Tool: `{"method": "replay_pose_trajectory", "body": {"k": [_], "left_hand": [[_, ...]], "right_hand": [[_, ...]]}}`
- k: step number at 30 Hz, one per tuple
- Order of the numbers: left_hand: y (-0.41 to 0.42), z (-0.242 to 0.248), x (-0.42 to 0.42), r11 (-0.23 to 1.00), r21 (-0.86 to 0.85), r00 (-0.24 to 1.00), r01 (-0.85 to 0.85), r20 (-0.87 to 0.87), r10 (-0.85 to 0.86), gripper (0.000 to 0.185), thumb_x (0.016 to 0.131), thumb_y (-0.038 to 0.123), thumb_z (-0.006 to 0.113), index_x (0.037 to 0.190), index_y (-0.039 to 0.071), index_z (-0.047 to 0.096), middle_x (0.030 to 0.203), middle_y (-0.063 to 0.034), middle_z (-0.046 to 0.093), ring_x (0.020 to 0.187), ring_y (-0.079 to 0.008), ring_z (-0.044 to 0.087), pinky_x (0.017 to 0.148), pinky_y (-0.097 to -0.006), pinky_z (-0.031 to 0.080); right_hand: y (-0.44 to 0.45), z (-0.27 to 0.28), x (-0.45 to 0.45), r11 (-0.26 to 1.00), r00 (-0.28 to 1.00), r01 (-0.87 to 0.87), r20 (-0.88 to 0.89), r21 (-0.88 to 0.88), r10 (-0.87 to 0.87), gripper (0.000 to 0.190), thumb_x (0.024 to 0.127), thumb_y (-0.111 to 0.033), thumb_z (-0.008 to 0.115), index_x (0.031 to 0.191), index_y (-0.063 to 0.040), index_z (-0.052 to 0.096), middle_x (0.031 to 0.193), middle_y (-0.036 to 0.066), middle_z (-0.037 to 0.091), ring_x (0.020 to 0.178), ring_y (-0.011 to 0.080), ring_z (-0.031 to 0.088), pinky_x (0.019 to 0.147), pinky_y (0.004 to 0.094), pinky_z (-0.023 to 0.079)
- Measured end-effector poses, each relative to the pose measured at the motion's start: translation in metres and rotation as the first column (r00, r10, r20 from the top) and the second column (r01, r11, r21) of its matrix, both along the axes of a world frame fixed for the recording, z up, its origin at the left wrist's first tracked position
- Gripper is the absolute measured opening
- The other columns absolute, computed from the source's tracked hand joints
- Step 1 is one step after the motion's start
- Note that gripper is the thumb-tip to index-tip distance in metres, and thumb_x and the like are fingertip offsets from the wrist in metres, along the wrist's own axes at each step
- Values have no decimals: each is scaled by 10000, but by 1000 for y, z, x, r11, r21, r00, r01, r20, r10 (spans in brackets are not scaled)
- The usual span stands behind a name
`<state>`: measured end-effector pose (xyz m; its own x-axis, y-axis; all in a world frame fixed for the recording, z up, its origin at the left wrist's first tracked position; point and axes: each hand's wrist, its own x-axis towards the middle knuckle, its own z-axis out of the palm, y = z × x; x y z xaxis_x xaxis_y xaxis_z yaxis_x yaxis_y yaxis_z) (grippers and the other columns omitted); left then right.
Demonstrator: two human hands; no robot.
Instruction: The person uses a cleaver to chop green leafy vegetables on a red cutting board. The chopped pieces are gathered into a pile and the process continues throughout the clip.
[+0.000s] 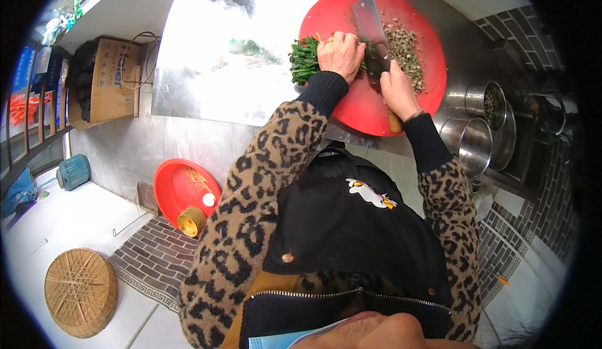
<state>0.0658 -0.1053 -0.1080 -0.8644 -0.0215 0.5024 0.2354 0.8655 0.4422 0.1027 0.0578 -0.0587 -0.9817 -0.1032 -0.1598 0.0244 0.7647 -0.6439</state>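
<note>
A round red cutting board (367, 114) lies on a steel worktop. On its left edge, my left hand (341, 56) presses a bunch of leafy greens (304, 61), with the fingers bent over it. My right hand (400, 90) is closed round the wooden handle (395, 123) of a cleaver. The cleaver's broad blade (371, 24) points away from me, close beside my left fingertips. Dark green bits cling to or lie at the blade. Chopped pale and green pieces (407, 52) are heaped on the board to the right of the blade.
Steel pots (466, 144) stand right of the board, one with chopped bits inside. A clear plastic bag (254, 50) lies on the worktop at left. Below it are a red basin (171, 179) with stacked bowls, a cardboard box (115, 81) and a woven bamboo basket (81, 292).
</note>
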Motion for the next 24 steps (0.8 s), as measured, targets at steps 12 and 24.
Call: {"method": "replay_pose_trajectory", "body": {"k": [12,24], "left_hand": [[1,0,-4,1000,-22,998,-20,52,21,187,837,283,666,857,127,564,825,-82,604,734,-298,638,714,-436,471],[-4,0,-3,999,-1,998,-48,40,48,218,826,278,678,872,106,552,874,-102,594,817,-297,618,728,-442,470]], "right_hand": [[15,35,9,946,956,-286,-16,155,292,223,926,-121,479,1077,39,445,746,328,612,738,514,610,671,593,463],[23,9,-2,979,974,-197,-106,49,201,204,945,-160,468,1055,11,445,768,332,610,770,509,610,683,589,456]]}}
